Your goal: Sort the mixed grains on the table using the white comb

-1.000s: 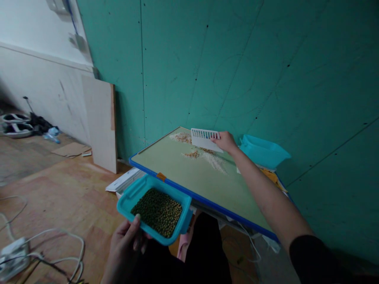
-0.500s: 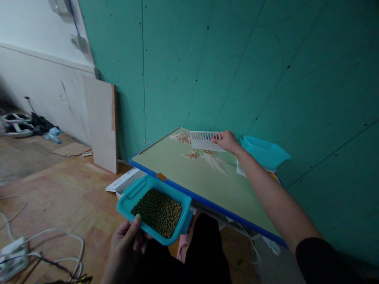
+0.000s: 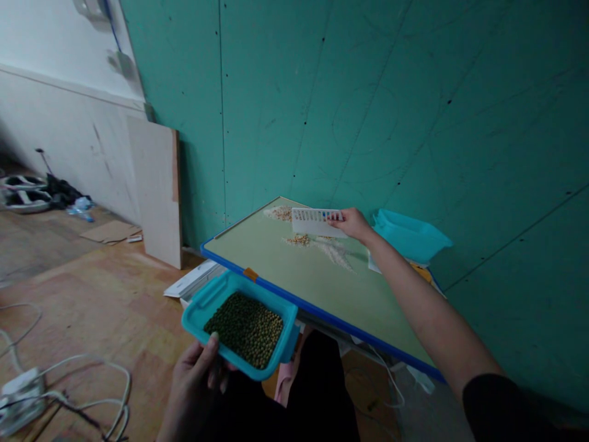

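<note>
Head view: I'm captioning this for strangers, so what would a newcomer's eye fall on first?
Probably the green wall across the back. Low in front, the left hand holds a turquoise tray of green and tan beans. Beyond, over the tabletop, the right hand grips a white slotted plate beside grain piles.

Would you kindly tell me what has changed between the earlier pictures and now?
The white scraper in the right hand has shifted slightly to the left, and its slotted upper edge has dipped lower. Nothing was taken hold of or let go. The left hand still holds the blue tub of beans in the same place, and the blue container by the wall has stayed put.
</note>
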`<state>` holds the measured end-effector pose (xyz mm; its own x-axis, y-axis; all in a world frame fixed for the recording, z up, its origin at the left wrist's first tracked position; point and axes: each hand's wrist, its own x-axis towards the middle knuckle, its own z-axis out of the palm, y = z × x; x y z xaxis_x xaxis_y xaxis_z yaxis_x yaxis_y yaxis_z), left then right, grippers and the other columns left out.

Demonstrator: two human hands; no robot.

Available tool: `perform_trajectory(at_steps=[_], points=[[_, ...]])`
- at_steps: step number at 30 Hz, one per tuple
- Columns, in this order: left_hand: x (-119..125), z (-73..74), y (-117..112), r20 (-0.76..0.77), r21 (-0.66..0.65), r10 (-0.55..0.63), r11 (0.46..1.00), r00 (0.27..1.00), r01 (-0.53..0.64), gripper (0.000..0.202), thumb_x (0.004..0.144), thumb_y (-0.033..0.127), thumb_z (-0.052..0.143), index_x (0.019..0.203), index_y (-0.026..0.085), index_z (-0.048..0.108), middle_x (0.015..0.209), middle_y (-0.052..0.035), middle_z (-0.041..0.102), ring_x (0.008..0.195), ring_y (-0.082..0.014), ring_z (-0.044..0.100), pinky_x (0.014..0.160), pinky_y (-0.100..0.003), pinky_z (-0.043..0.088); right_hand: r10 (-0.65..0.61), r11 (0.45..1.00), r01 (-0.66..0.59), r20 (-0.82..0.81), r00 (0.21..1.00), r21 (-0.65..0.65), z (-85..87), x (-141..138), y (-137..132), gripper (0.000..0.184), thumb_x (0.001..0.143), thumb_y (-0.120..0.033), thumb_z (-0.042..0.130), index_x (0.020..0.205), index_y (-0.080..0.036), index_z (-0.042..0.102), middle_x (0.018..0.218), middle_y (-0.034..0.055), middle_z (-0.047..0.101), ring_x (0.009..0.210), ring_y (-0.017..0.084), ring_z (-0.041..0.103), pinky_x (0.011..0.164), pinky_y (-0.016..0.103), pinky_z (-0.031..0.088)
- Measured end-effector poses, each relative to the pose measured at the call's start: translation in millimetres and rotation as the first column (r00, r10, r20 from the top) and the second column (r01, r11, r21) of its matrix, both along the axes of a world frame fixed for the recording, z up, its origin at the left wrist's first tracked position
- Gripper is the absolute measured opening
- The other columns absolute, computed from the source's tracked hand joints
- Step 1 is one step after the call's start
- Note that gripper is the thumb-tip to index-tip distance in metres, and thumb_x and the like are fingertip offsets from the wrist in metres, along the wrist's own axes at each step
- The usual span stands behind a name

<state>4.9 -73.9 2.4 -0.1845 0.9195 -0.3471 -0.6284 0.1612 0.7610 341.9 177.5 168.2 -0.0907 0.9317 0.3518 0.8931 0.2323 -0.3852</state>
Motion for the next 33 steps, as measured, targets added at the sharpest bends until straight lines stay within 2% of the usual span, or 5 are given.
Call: perform_trajectory(at_steps=[7,13,20,27,33], points=[[1,1.7,-2,0.006,0.020,-0.011,1.000,1.000,0.011,0.050,0.052,0.055,0.096,0.065,0.019,0.064,0.049,0.0021,0.063,0.034,-0.0087,0.045,0.036,-0.021,0.041,0.110,0.991,-0.129,-0.370,0.923,-0.027,-20.2,8,-9,0.021,0.073,-0.031,0.080,0.085,-0.013,0.080,0.076,0.0049,0.077,0.068,0.019,0.067,0.061,0.026,0.050],[-1,0.3,0,-0.020,0.028,-0.003,1.000,1.000,0.003,0.053,0.046,0.056,0.097,0.053,0.019,0.060,0.040,0.0020,0.056,0.036,-0.0123,0.051,0.036,-0.021,0.044,0.017,0.986,-0.113,-0.596,0.803,-0.124,-27.2,-1,-9,0.022,0.071,-0.030,0.082,0.085,-0.013,0.079,0.078,0.0052,0.077,0.068,0.017,0.067,0.061,0.025,0.052],[1,1.8,1,-0.014,0.033,-0.010,0.999,1.000,0.010,0.051,0.050,0.055,0.097,0.054,0.018,0.062,0.047,0.0000,0.064,0.035,-0.0100,0.050,0.037,-0.021,0.044,-0.112,0.973,-0.071,-0.714,0.691,-0.221,-31.6,-31,-4,0.014,0.073,-0.020,0.082,0.083,-0.013,0.076,0.076,0.0038,0.075,0.064,0.015,0.066,0.064,0.029,0.055],[-2,-20.6,2,-0.015,0.102,-0.025,0.994,1.000,0.026,0.048,0.068,0.056,0.088,0.055,0.019,0.060,0.038,0.0066,0.045,0.035,-0.0117,0.051,0.037,-0.021,0.042,-0.122,0.955,-0.128,-0.746,0.655,-0.268,-38.0,-46,-6,0.015,0.074,-0.018,0.084,0.084,-0.014,0.074,0.078,0.0047,0.076,0.065,0.017,0.068,0.065,0.033,0.059],[-2,-23.5,4,-0.012,0.103,-0.017,0.995,1.000,0.018,0.049,0.069,0.056,0.087,0.054,0.019,0.058,0.037,0.0062,0.045,0.034,-0.0119,0.051,0.037,-0.021,0.041,-0.151,0.941,-0.162,-0.795,0.587,-0.298,-40.5,-53,-11,0.010,0.077,-0.015,0.080,0.084,-0.015,0.073,0.080,0.0048,0.078,0.066,0.017,0.070,0.070,0.035,0.061]])
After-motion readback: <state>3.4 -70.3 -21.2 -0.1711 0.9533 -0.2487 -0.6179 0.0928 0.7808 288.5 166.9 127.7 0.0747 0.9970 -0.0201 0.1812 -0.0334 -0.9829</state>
